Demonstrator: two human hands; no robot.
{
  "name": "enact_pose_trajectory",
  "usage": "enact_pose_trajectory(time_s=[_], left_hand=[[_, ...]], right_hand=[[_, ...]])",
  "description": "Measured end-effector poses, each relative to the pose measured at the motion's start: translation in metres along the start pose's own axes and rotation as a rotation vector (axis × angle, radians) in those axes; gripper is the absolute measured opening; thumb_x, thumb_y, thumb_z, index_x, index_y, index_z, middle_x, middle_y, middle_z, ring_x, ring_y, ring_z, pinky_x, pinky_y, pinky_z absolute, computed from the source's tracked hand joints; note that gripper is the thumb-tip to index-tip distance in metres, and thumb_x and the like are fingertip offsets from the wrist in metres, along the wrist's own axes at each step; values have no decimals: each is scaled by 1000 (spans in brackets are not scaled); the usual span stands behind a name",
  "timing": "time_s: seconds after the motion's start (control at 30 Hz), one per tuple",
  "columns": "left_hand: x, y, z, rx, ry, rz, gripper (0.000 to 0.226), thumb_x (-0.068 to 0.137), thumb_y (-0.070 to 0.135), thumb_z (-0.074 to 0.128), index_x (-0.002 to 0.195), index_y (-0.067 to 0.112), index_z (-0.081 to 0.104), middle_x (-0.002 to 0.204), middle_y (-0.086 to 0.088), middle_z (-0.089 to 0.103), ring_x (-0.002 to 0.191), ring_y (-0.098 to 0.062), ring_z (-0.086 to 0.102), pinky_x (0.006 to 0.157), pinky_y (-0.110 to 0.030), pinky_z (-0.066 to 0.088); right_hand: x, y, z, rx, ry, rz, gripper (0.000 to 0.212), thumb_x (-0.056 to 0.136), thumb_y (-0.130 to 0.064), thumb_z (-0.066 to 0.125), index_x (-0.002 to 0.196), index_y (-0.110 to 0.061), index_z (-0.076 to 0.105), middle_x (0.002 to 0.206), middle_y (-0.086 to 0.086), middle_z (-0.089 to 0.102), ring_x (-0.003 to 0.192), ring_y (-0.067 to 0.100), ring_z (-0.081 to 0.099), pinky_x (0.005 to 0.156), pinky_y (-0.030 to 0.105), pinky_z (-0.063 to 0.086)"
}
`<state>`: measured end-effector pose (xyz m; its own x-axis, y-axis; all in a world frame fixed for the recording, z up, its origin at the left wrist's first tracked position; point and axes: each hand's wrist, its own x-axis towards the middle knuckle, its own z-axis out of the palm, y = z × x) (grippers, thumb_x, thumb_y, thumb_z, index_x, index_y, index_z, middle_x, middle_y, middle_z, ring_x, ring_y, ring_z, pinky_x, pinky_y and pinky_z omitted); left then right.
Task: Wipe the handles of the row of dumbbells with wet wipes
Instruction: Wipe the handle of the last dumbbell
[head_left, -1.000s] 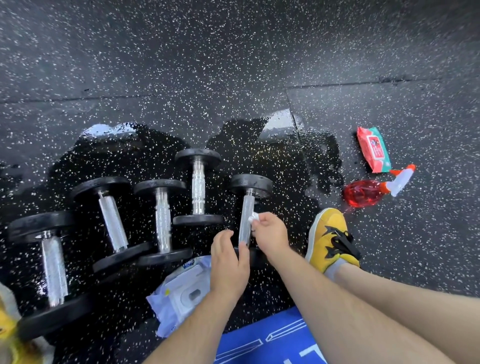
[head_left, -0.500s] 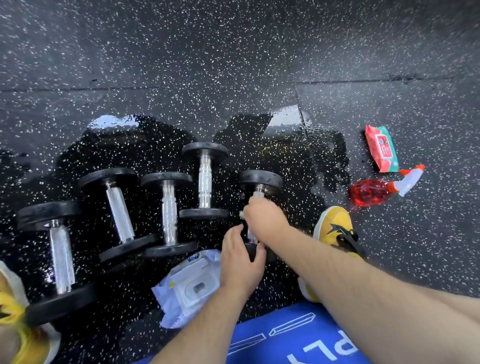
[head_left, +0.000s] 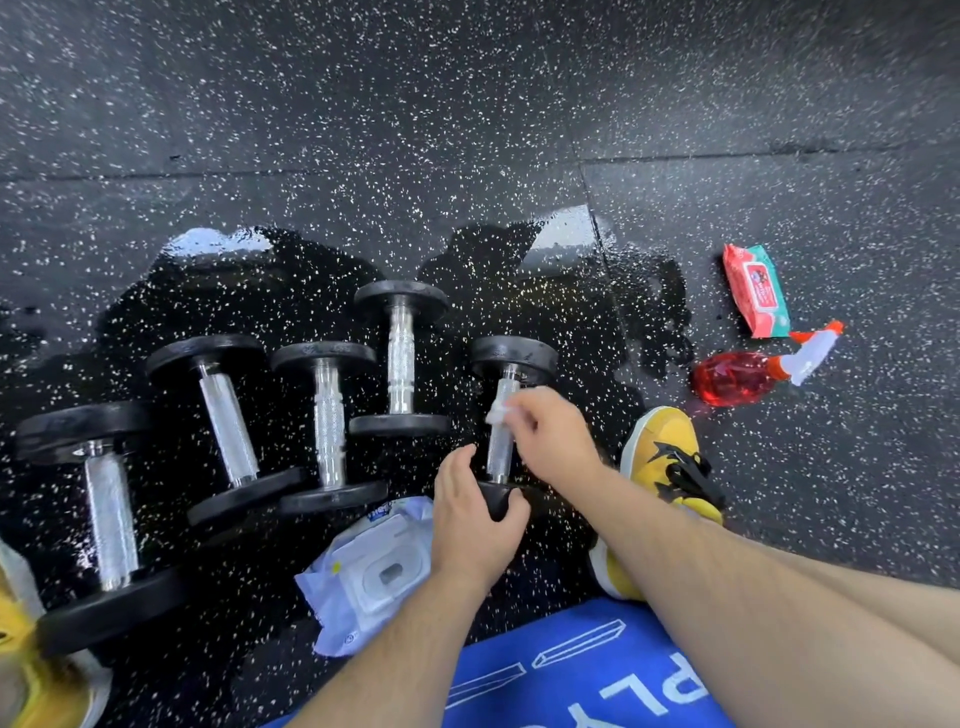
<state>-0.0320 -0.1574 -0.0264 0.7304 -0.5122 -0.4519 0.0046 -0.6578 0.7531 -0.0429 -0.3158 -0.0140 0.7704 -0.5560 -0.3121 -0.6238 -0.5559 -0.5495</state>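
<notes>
Speckled black rubber floor (head_left: 467, 104), partly wet.
Five dumbbells (head_left: 329, 421) lie in a row on the dark wet patch (head_left: 311, 280), a white wipes pack (head_left: 374, 566) just beside them. A blue mat (head_left: 571, 675) lies nearest. A red-green wipes pack (head_left: 757, 291) and a red spray bottle (head_left: 732, 376) lie apart at right.

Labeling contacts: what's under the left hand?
The left hand grips the near black end of the rightmost dumbbell; only a sliver of that end shows. The wrist also covers the right edge of the wipe pack.
</notes>
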Motion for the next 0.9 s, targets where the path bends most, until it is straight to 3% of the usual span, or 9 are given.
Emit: enact_pose_trajectory(time_s=[0.07, 0.23, 0.4, 0.6, 0.77, 0.9], left_hand=[[1, -3, -1, -3, -13, 3, 78, 82, 42, 62, 148, 15, 31, 150, 2, 34, 139, -13, 31, 116, -33, 31], [5, -10, -7, -8, -16, 17, 89, 79, 57, 68, 149, 18, 30, 150, 4, 33, 140, -12, 31, 116, -33, 33], [7, -14, -12, -31, -42, -42, 114, 61, 75, 76, 150, 26, 26, 152, 10, 28, 140, -8, 30, 116, -33, 32], [11, -18, -19, -42, -99, -61, 135, 42, 86, 77, 152, 27, 24, 155, 9, 26, 142, -9, 30, 117, -36, 33], [13, -19, -18, 0, -86, -64, 130, 48, 83, 76, 152, 27, 23, 155, 8, 29, 141, -11, 33, 117, -37, 35], [13, -20, -18, -3, -79, -77, 125, 52, 80, 76, 152, 27, 24, 154, 8, 29, 140, -11, 34, 116, -37, 36]], right_hand=[[4, 1, 3, 102, 71, 139, 10, 97, -21, 59, 98, -25, 68, 82, -13, 62, 72, 4, 54, 67, 24, 43], [-19, 4, 11, 124, -131, 142, 8, 96, -24, 64, 89, -29, 64, 79, -9, 65, 71, 8, 59, 68, 26, 48], [9, 0, 10, 206, -17, 208, 14, 96, -18, 58, 86, -28, 60, 77, -6, 63, 69, 9, 53, 66, 26, 42], [-15, 0, 16, 241, -118, 232, 12, 94, -14, 61, 86, -24, 63, 77, -3, 68, 73, 16, 61, 73, 30, 50], [16, -9, 11, 252, 30, 322, 18, 96, -14, 54, 82, -24, 58, 83, 1, 67, 69, 13, 54, 67, 34, 48], [-2, -12, 8, 214, -104, 282, 15, 96, -12, 56, 85, -21, 60, 81, -2, 68, 64, 9, 52, 62, 29, 43]])
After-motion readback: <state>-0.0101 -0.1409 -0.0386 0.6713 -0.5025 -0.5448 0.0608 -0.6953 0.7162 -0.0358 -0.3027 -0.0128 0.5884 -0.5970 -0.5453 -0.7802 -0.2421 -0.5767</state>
